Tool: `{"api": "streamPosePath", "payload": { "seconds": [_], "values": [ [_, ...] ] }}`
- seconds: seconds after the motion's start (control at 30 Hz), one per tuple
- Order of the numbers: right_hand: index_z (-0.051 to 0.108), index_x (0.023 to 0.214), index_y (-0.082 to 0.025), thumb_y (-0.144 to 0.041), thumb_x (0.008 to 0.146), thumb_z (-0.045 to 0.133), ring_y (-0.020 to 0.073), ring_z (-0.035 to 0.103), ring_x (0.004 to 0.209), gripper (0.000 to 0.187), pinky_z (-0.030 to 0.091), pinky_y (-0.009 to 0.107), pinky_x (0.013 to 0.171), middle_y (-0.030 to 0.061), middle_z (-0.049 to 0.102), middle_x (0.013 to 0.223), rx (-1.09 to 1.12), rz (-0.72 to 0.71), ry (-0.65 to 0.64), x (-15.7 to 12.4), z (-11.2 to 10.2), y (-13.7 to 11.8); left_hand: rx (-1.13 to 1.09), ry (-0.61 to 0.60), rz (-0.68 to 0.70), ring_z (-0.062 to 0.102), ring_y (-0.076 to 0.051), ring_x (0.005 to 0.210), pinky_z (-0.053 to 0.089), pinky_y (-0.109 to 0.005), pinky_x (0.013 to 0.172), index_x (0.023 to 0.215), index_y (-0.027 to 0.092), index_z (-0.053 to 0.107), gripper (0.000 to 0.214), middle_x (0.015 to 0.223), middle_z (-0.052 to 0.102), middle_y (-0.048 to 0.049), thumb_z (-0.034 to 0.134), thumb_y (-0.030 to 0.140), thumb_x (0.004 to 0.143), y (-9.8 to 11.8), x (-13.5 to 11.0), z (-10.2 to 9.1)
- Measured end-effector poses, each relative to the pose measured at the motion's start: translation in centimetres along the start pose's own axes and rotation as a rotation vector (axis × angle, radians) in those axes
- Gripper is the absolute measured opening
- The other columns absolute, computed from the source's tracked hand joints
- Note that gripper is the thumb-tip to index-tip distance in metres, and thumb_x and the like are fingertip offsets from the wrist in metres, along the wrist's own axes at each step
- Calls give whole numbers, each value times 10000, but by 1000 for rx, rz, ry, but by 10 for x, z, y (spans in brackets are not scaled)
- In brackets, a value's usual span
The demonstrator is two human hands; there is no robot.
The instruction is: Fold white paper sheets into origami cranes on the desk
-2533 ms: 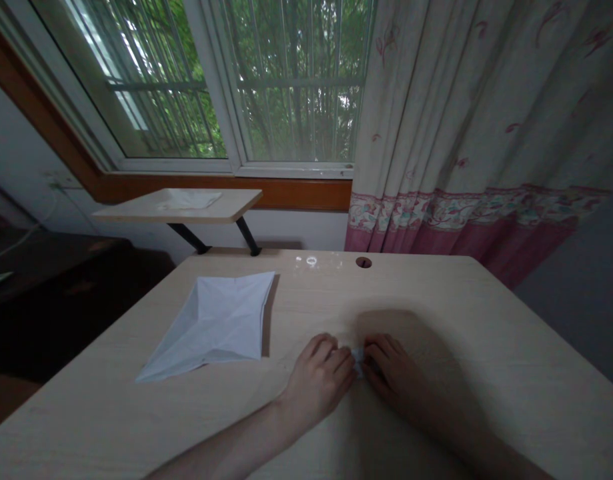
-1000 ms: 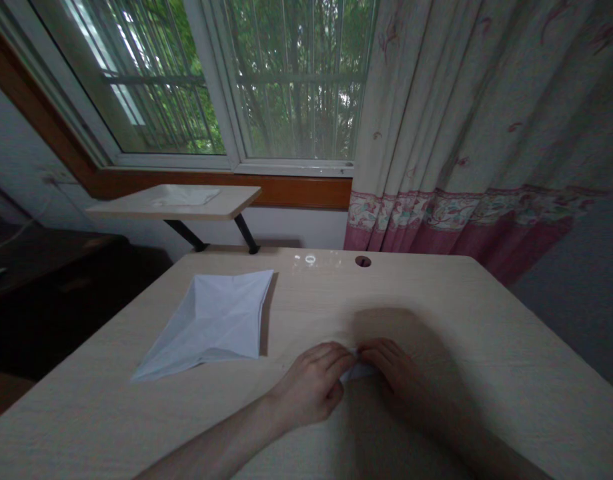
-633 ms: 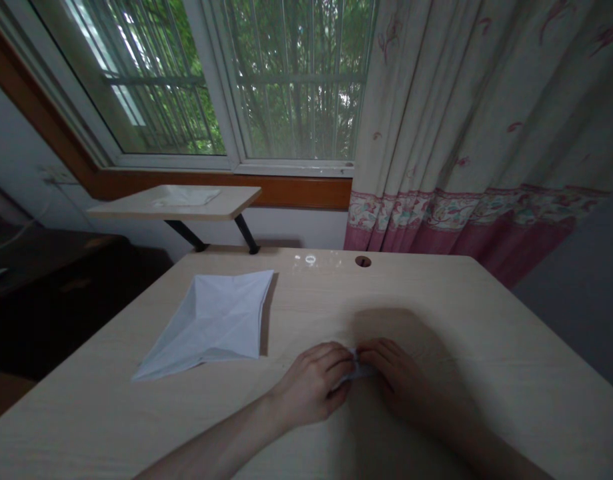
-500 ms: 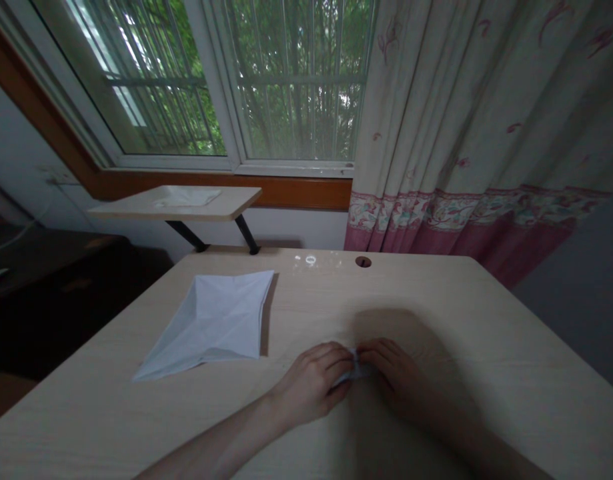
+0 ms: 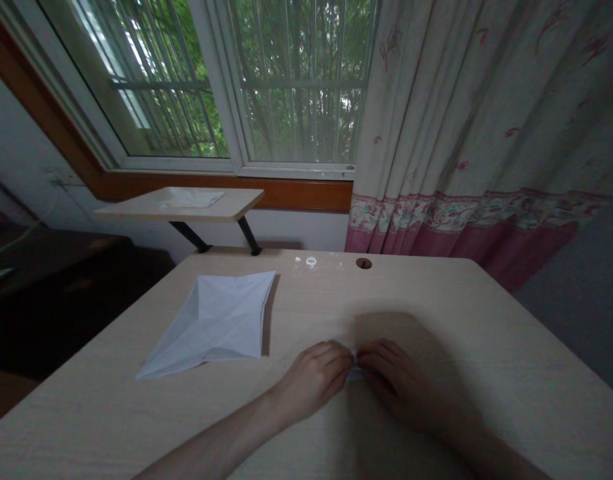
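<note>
L hand (image 5: 311,377) and R hand (image 5: 399,383) are close tog. near the middle of the desk (image 5: 311,300), fingertips almost meeting, both w/ fingers pinched on a small white pc (image 5: 355,375), prob. folded paper. It's btwn the hands, low over or on the desk (can't tell which), mostly hidden by fingers; only a bit shows in the gap and just below. Further L on the desk, well apart from the hands, lies a big white creased sheet (image 5: 231,313), one corner drawn out to a pt. twd the near L. Behind, at the back L, a raised shelf (image 5: 241,200) on black legs (image 5: 249,237) holds a white item (image 5: 193,198), details unclear. Round hole (image 5: 363,264) nr the desk's back edge; window (image 5: 296,100) and floral curtain (image 5: 436,100) beyond.
</note>
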State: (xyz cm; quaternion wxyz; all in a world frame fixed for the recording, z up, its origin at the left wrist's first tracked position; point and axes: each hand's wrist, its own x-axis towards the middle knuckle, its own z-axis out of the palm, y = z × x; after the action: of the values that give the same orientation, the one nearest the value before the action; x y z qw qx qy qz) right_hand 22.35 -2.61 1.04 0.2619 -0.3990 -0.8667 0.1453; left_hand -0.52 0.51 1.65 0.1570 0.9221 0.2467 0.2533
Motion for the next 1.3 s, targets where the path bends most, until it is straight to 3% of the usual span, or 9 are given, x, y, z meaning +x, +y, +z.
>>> {"api": "streamPosePath", "payload": {
  "seconds": [0.33,0.53,0.8,1.1,1.3],
  "values": [
    [636,1122,-220,-30,900,443,221,606,1022,350,482,433,970,67,681,1066,-74,-15,-16,-6,8,7,-135,-3,-68,614,-219,1034,520,-348,932,1056,164,600,172,1086,665,-98,473,105,956,2,-1,-2],
    [635,1062,-208,-29,892,469,223,588,1008,297,501,404,914,76,666,1055,3,3,-22,-3,6,5,-134,-27,-107,603,-218,970,508,-349,880,1073,194,572,175,1027,653,-64,543,115,920,-1,-4,-1],
    [617,1105,-222,-33,879,403,223,605,1043,364,486,413,945,79,657,1088,192,159,-43,-7,5,7,-220,-1,-179,603,-209,983,497,-333,872,1080,207,564,256,1049,651,-48,585,67,866,0,-2,-2],
    [623,1121,-236,-6,863,356,215,579,1072,436,463,437,974,73,649,1100,282,122,-42,-5,0,6,-275,15,-229,589,-200,1009,478,-332,903,1022,206,587,202,1036,648,-31,612,62,882,1,1,-3],
    [628,1061,-221,-108,927,453,229,606,1024,247,494,421,942,83,650,1073,195,262,45,-8,14,5,-191,97,-303,594,-206,931,476,-325,841,953,196,590,139,962,650,-25,684,128,877,-1,1,1]
  ]
}}
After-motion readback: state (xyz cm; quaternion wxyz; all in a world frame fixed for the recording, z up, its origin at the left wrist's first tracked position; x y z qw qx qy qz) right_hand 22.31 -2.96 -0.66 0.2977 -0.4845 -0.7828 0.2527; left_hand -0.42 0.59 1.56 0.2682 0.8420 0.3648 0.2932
